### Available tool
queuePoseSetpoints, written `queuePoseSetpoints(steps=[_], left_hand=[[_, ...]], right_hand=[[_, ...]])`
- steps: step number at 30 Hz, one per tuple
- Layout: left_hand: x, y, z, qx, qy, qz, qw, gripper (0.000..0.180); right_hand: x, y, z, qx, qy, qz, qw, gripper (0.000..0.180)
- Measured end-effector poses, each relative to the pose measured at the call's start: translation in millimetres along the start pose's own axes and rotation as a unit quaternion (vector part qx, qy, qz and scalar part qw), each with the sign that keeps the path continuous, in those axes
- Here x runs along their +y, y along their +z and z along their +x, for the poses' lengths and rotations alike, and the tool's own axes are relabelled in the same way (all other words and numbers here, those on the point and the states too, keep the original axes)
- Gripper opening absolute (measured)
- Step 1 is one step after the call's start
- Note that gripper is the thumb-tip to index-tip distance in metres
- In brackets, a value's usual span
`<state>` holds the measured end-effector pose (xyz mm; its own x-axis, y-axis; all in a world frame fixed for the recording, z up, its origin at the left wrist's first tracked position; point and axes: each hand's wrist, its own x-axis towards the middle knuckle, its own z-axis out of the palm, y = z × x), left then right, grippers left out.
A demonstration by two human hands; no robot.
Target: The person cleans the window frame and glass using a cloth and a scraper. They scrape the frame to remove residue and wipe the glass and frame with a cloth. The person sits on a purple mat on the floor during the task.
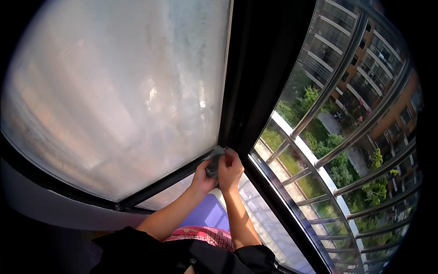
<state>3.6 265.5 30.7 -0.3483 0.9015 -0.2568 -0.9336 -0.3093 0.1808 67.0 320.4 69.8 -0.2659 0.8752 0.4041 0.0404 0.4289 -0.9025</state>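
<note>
A small grey cloth (214, 160) is bunched between both of my hands at the lower corner of a large hazy window pane (118, 91). My left hand (202, 179) grips the cloth from below. My right hand (230, 168) closes over its upper edge, fingers pressed against the dark window frame (255, 91). Both forearms come up from the lower edge of the picture, sleeves black at the elbows.
A metal safety railing (337, 137) with several curved bars stands outside to the right, above trees, a lawn and apartment blocks far below. A dark lower frame rail (155, 187) runs along the pane. Below my arms lie a red checked fabric (205, 235) and a purple surface (207, 212).
</note>
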Motion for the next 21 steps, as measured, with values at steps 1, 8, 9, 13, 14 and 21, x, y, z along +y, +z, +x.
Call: queuePoseSetpoints(steps=[1,8,9,13,14,21], left_hand=[[2.1,2.3,1.7,0.005,0.008,-0.003,1.0,0.03],[4.1,22.5,9.0,0.091,-0.022,-0.006,0.996,0.027],[3.0,27.1,8.2,0.095,-0.03,0.006,0.995,0.026],[16.4,9.9,18.0,-0.17,-0.08,-0.061,0.98,0.025],[16.3,9.9,16.0,-0.148,-0.069,-0.062,0.985,0.025],[4.8,-5.7,3.7,-0.055,-0.041,-0.013,0.998,0.022]], right_hand=[[-4.2,4.8,3.4,-0.015,-0.02,-0.008,1.0,0.023],[-16.9,5.1,2.9,-0.058,-0.05,-0.018,0.997,0.047],[-23.2,1.0,3.8,-0.067,-0.042,-0.015,0.997,0.049],[-45.3,-0.6,13.2,-0.147,-0.05,-0.011,0.988,0.051],[-44.7,3.2,14.1,-0.144,-0.076,-0.052,0.985,0.052],[-13.8,16.4,-3.4,-0.122,-0.149,-0.166,0.967,0.053]])
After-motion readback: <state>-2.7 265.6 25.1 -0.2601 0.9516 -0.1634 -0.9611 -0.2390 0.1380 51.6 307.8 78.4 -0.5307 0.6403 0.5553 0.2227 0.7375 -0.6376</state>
